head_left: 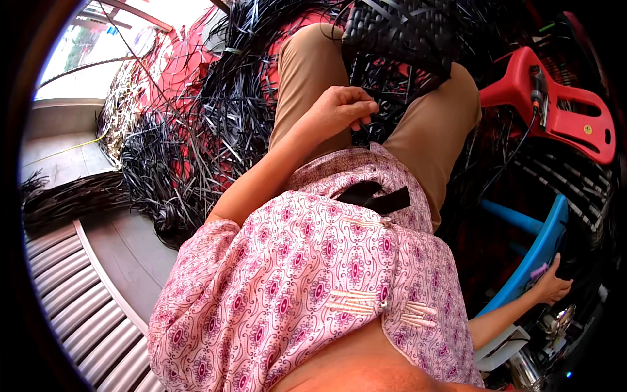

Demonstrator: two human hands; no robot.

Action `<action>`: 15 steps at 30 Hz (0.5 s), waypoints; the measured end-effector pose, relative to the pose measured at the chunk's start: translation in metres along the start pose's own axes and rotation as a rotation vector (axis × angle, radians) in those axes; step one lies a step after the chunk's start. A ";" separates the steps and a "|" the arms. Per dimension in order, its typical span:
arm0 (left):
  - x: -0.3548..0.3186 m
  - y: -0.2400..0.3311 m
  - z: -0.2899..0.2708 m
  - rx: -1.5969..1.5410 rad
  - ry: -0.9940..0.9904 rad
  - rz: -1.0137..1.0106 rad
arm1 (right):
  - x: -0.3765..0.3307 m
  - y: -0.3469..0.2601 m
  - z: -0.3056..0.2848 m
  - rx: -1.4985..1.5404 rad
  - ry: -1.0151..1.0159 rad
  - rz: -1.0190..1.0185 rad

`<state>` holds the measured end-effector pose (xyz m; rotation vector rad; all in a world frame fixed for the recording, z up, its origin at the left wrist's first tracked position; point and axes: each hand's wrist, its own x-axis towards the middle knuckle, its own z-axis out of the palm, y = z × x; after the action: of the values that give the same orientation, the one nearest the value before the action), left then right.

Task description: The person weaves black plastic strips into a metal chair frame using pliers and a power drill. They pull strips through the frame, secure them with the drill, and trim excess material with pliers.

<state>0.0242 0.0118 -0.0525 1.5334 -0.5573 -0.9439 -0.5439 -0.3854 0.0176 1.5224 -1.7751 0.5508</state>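
My left hand (344, 108) is above my lap, between my knees. Its fingers are curled into a pinch, and whatever they hold, if anything, is too small to make out. Just beyond it, a black woven piece (400, 36) of flat strips rests at my knees. My right arm reaches far out to the right, where my right hand (553, 287) is open, thumb raised and fingers apart. It is beside a blue plastic stool (537, 251), near a small purple thing (539, 272) on it. A short black band (375, 197) lies over my shirt.
Loose black strips (222, 98) are heaped at the left over red material. A red plastic stool (555, 98) carries a dark tool (538, 91) with a cord. Metal containers (526, 367) and a white tub (503, 346) stand lower right. A slatted bench (91, 297) is lower left.
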 end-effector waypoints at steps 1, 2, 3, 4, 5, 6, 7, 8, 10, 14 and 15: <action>-0.008 0.006 -0.008 0.020 -0.005 -0.008 | 0.007 -0.020 -0.022 0.060 0.076 -0.048; -0.012 0.012 -0.013 -0.049 0.073 0.025 | 0.013 -0.038 -0.036 0.226 0.142 -0.119; -0.014 0.016 -0.016 -0.117 0.202 0.091 | 0.015 -0.059 -0.045 0.394 0.207 -0.186; -0.011 0.018 -0.021 -0.141 0.319 0.200 | 0.008 -0.090 -0.062 0.542 0.193 -0.207; -0.006 0.019 -0.025 -0.163 0.434 0.313 | -0.004 -0.127 -0.082 0.691 0.180 -0.224; 0.001 0.019 -0.030 -0.134 0.511 0.411 | -0.019 -0.169 -0.105 0.864 0.050 -0.235; 0.009 0.018 -0.035 -0.112 0.581 0.516 | -0.037 -0.207 -0.128 1.032 -0.070 -0.241; 0.018 0.015 -0.038 -0.134 0.670 0.561 | -0.055 -0.241 -0.134 1.214 -0.164 -0.325; 0.027 0.025 -0.043 -0.053 0.714 0.543 | -0.087 -0.301 -0.171 1.415 -0.398 -0.478; 0.059 0.031 -0.076 0.102 0.782 0.584 | -0.129 -0.379 -0.212 1.404 -0.459 -0.809; 0.069 0.036 -0.082 0.056 0.701 0.580 | -0.137 -0.391 -0.214 1.389 -0.453 -0.840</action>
<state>0.1349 -0.0025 -0.0370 1.5054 -0.4693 0.0667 -0.1076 -0.2233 0.0019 3.2622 -0.6410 1.1164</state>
